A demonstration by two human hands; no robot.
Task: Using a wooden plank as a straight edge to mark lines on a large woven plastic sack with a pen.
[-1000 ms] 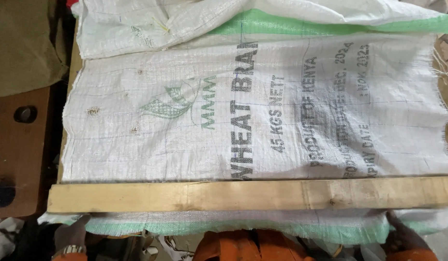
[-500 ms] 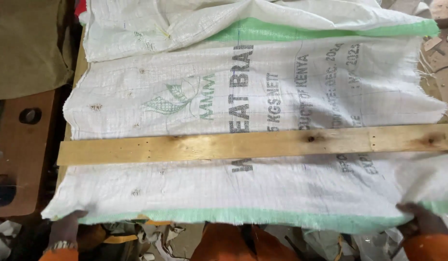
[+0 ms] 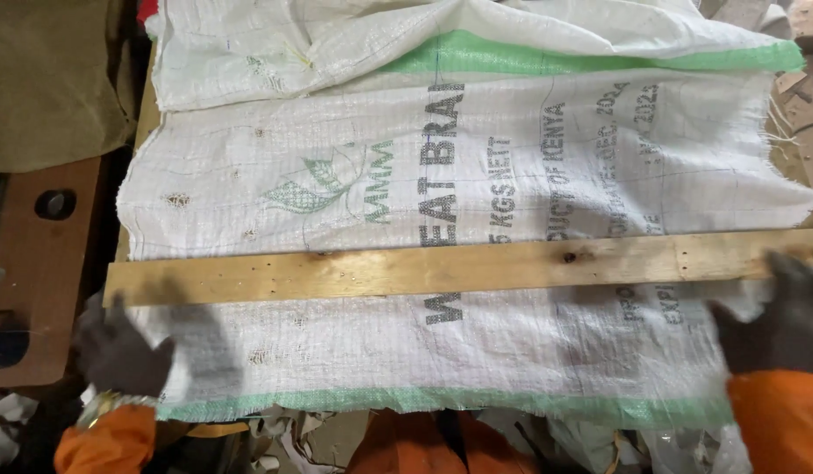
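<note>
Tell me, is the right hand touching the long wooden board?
Touching. In the head view, the right hand has its fingertips resting on the end of the wooden board, which lies across the white woven sack.

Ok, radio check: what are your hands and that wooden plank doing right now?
Left hand open, on the white woven sack. Right hand at the wooden plank end, grip unclear. Plank flat across sack. Nothing lying on the plank.

dark grey gloves on both the left hand (image 3: 121, 351) and right hand (image 3: 775, 316); bright orange sleeves, orange trousers.
</note>
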